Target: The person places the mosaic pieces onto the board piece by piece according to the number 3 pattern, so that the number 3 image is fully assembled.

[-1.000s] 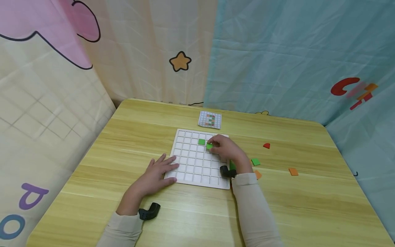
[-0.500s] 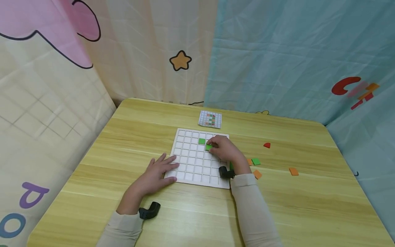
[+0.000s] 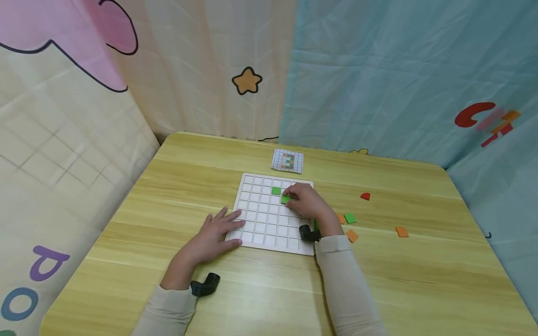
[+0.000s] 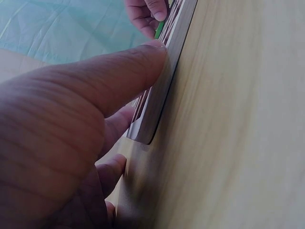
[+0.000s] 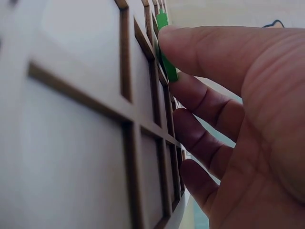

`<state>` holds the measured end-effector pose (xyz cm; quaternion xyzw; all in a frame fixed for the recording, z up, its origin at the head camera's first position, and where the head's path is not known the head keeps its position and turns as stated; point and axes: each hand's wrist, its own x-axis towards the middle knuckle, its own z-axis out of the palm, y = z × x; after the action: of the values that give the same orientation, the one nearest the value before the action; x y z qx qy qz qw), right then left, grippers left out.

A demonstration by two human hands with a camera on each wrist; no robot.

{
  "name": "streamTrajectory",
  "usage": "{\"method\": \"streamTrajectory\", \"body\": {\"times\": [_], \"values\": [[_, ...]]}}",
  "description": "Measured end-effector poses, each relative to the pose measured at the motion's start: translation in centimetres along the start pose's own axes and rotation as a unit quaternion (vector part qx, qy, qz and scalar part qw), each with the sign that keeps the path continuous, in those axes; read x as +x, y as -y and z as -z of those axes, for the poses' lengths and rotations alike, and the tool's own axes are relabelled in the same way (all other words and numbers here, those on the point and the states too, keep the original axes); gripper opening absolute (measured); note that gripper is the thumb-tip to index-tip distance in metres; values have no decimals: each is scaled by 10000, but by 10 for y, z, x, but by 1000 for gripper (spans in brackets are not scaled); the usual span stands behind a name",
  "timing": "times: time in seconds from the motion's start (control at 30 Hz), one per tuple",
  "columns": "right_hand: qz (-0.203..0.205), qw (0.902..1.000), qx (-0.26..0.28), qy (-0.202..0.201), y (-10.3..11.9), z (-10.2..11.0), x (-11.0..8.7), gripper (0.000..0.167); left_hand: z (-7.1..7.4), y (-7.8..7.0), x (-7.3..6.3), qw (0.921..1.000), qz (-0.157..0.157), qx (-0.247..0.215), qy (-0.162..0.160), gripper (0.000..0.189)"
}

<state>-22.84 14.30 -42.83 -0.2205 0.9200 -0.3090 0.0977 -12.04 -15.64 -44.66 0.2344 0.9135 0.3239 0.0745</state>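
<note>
A white grid board [image 3: 265,228] lies on the table, divided into square cells. My right hand [image 3: 307,201] is over its upper right part and pinches a green square tile [image 3: 285,199] by its edges. In the right wrist view, thumb and fingers hold this green tile [image 5: 167,52] close against the raised cell dividers. Another green tile [image 3: 276,191] sits in a cell just up and left of it. My left hand [image 3: 216,235] rests at the board's left front corner with its fingers spread. The thumb [image 4: 138,67] lies over the board's edge in the left wrist view.
Behind the board lies a small pattern card [image 3: 287,161] with a coloured grid. Right of the board lie a red quarter-round piece [image 3: 365,196], a loose green tile [image 3: 350,218], and orange pieces [image 3: 402,232], some partly behind my right arm. Curtains stand beyond the table.
Both hands stay in nearly the same place. The green tile under my right fingers shifts only slightly, and the whole view drifts a little.
</note>
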Motion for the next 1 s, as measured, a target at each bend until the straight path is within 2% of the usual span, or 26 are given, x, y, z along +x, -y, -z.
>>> {"method": "streamTrajectory", "body": {"times": [0.23,0.5,1.0], "values": [[50,9999,-90,-4,2,0,0,23,1,-1,-1,10000,19,-38,-18,52],[-144,9997,-183,44,3,0,-1,24,0,0,-1,10000,44,-21,6,52],[-102,9998,-181,0,1,0,-1,23,1,-3,0,10000,-7,-4,-31,51]]}}
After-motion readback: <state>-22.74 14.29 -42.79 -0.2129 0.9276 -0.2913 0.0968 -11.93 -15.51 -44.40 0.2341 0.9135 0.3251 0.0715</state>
